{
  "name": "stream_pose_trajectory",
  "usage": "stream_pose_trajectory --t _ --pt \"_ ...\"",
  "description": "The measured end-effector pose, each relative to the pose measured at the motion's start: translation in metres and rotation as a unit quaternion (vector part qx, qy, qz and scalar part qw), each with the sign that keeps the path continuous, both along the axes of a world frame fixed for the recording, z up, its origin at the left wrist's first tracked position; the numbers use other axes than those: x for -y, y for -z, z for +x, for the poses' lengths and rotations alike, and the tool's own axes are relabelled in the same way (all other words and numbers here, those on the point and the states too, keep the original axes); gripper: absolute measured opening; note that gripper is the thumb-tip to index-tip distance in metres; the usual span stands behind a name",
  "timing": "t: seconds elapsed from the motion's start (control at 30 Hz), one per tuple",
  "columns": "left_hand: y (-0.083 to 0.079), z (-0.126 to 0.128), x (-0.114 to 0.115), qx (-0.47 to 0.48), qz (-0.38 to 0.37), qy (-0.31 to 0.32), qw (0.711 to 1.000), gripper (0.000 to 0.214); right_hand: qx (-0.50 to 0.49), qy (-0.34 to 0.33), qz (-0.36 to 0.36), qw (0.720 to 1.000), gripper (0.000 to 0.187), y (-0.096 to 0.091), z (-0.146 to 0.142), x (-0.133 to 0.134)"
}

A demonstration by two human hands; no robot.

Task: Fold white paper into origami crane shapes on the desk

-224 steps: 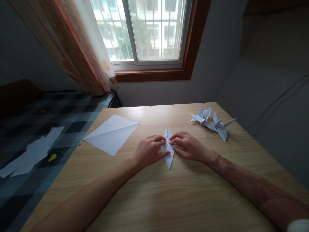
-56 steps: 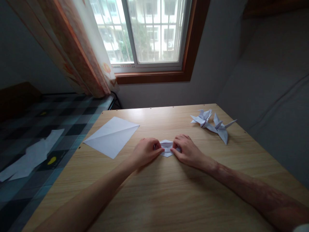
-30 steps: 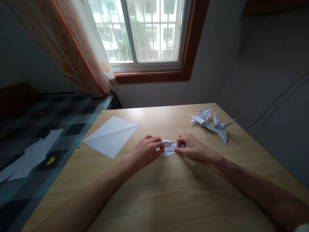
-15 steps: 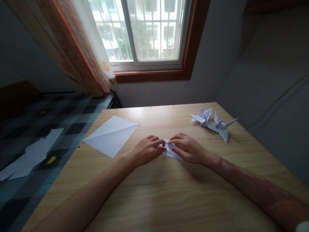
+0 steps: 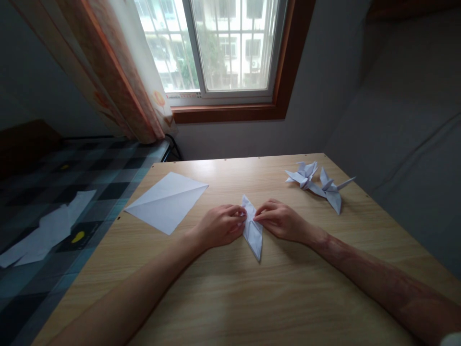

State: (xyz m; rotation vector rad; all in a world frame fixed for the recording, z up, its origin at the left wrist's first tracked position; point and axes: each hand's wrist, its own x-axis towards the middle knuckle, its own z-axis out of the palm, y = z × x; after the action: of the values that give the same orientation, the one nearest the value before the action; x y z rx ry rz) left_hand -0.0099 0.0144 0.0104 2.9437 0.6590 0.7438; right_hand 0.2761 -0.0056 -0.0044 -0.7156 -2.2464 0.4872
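Observation:
Between my hands is a piece of folded white paper, a narrow diamond shape with one tip pointing away and the other toward me. My left hand is closed with its fingertips on the paper's left edge. From the other side, my right hand pinches its right edge near the middle, thumb and fingers together. The paper is just above or on the wooden table; I cannot tell which.
A creased square sheet of white paper lies at the table's left. Folded paper cranes sit at the back right. Paper scraps rest on the checked bed to the left. A window is beyond.
The folded paper, mostly covered by my fingers before, now shows as a long diamond with its tips away from and toward me. My hands have drawn slightly apart to its two sides.

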Motion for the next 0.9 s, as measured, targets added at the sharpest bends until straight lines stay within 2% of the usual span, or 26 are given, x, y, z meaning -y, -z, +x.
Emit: stream_pose_trajectory --t 0.13,0.43,0.6,0.8,0.9 --pt "0.002 0.006 0.006 0.031 -0.041 -0.05 0.997 0.022 -0.012 0.003 -0.011 1.0 0.023 0.002 -0.001 0.0" --pt "0.011 0.008 0.005 0.069 -0.099 -0.104 0.987 0.02 0.003 0.017 -0.004 1.0 0.014 0.0 -0.002 0.0" --pt "0.006 0.01 0.005 0.071 -0.114 -0.06 0.989 0.021 0.045 0.014 0.001 0.999 0.019 -0.006 -0.002 0.0" --pt "0.001 0.01 0.003 0.052 -0.084 -0.005 0.995 0.019 0.06 0.017 0.005 0.998 0.001 -0.007 -0.001 0.0" --pt "0.001 0.011 0.002 0.047 -0.085 0.016 0.995 0.02 0.052 0.009 -0.004 0.999 0.005 -0.006 -0.002 -0.001"
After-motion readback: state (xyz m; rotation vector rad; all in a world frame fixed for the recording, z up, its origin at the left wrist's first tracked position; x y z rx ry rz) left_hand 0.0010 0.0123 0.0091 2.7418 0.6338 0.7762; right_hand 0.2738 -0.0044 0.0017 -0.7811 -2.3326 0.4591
